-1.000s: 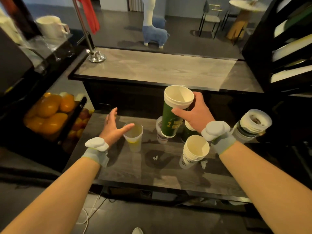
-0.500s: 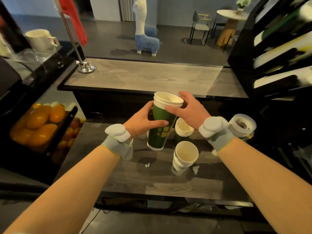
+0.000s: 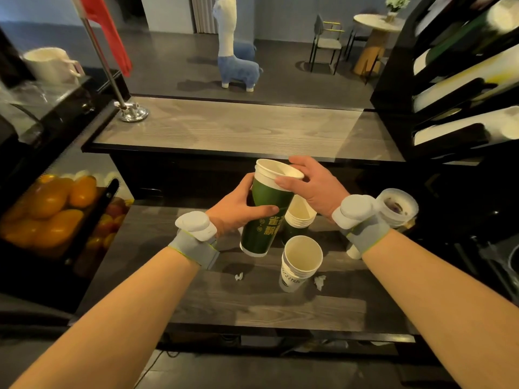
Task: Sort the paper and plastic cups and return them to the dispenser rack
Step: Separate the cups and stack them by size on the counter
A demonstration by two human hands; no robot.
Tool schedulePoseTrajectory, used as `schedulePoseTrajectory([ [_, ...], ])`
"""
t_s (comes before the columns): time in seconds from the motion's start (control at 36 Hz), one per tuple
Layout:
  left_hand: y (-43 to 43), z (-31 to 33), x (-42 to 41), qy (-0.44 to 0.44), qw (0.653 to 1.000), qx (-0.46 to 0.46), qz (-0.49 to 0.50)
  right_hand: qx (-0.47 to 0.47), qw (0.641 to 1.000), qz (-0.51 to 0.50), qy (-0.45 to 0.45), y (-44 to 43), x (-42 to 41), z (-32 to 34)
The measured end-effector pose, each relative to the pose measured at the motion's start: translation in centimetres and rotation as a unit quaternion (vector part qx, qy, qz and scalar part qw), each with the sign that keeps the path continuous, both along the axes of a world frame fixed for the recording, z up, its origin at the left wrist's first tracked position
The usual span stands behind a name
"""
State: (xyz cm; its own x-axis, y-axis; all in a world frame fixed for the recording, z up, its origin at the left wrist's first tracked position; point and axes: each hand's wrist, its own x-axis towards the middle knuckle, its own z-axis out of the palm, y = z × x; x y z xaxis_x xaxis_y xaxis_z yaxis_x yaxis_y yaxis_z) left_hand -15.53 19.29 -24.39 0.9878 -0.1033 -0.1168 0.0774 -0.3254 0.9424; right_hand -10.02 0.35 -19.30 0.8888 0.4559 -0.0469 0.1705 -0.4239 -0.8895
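Observation:
A tall green paper cup (image 3: 262, 220) with a white rim hangs tilted above the lower counter (image 3: 252, 307). My left hand (image 3: 238, 207) wraps its side, and my right hand (image 3: 311, 183) pinches its rim. Below it stands a stack of green paper cups (image 3: 299, 219). In front of that is a stack of white paper cups (image 3: 299, 262). A stack of clear plastic cups (image 3: 398, 204) lies on its side behind my right wrist. The black dispenser rack (image 3: 455, 80) at the upper right holds slanted rows of cups.
A display case of oranges (image 3: 50, 209) stands at the left. The raised wooden counter (image 3: 238, 127) behind carries a chrome pole base (image 3: 133, 112). Small paper scraps (image 3: 319, 282) lie on the lower counter. A white mug (image 3: 50, 64) sits at the far left.
My left hand left the small cup on the counter and came up to grip the green cup's side. My right hand shifted to the rim. The view moved closer.

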Motion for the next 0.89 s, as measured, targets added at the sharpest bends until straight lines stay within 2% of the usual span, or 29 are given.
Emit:
schedulePoseTrajectory([
  [0.22,-0.4,-0.2,-0.2,0.007,1.000,-0.019,0.004,0.145,0.983,-0.066,0.089,0.4,-0.1,-0.6],
  [0.33,-0.5,-0.3,-0.2,0.037,0.996,-0.080,0.000,0.193,0.968,-0.097,0.128,0.5,-0.1,-0.7],
  [0.44,-0.3,-0.6,-0.3,0.069,0.989,-0.132,-0.011,0.157,0.974,-0.099,0.130,0.4,0.3,-0.6],
  [0.58,-0.1,-0.9,-0.8,0.089,0.979,-0.184,-0.023,0.155,0.974,-0.070,0.148,-0.1,0.2,-0.7],
  [0.69,-0.3,-1.9,-1.3,0.116,0.943,-0.312,-0.032,0.238,0.945,-0.027,0.221,-0.2,0.0,-0.6],
  [0.81,0.0,-2.4,-1.8,0.137,0.927,-0.348,-0.031,0.174,0.969,-0.024,0.173,-0.4,-0.3,-0.6],
  [0.89,-0.3,-2.4,-1.7,0.127,0.935,-0.331,-0.014,0.128,0.982,-0.054,0.125,0.0,-0.2,-1.0],
])
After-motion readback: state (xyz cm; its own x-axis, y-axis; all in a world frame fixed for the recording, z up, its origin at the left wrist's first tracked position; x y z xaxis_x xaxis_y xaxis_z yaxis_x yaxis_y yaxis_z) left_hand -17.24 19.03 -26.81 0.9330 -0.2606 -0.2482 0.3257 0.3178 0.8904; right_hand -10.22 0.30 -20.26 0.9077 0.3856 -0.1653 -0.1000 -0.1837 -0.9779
